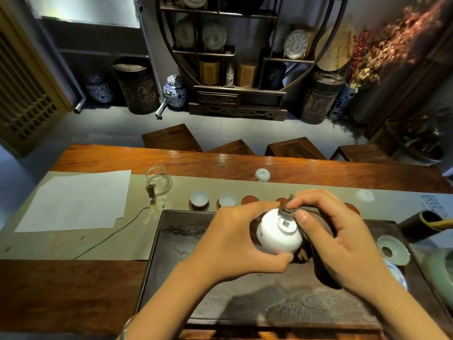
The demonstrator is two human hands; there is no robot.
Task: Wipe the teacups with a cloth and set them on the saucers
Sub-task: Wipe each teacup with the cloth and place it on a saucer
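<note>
My left hand (235, 239) grips a white teacup (278, 235), bottom up, over the dark tea tray (186, 261). My right hand (328, 231) pinches a dark brown cloth (289, 207) against the cup's foot ring; more cloth hangs under that hand. Behind, two white cups (199, 198) (227, 199) sit upright on reddish saucers. Beside them lies a bare saucer (250, 200), with parts of two more (281, 200) (353, 208) showing past my hands. An upside-down cup (262, 175) stands on the far part of the table. Another upside-down cup (365, 195) rests at the right.
A glass pitcher (158, 180) and white paper sheets (76, 200) lie at the left on the beige runner. At the right are a celadon strainer holder (393, 250), a green pot (441, 273), a blue-white dish (397, 273) and a dark holder (416, 225). Stools stand beyond the table.
</note>
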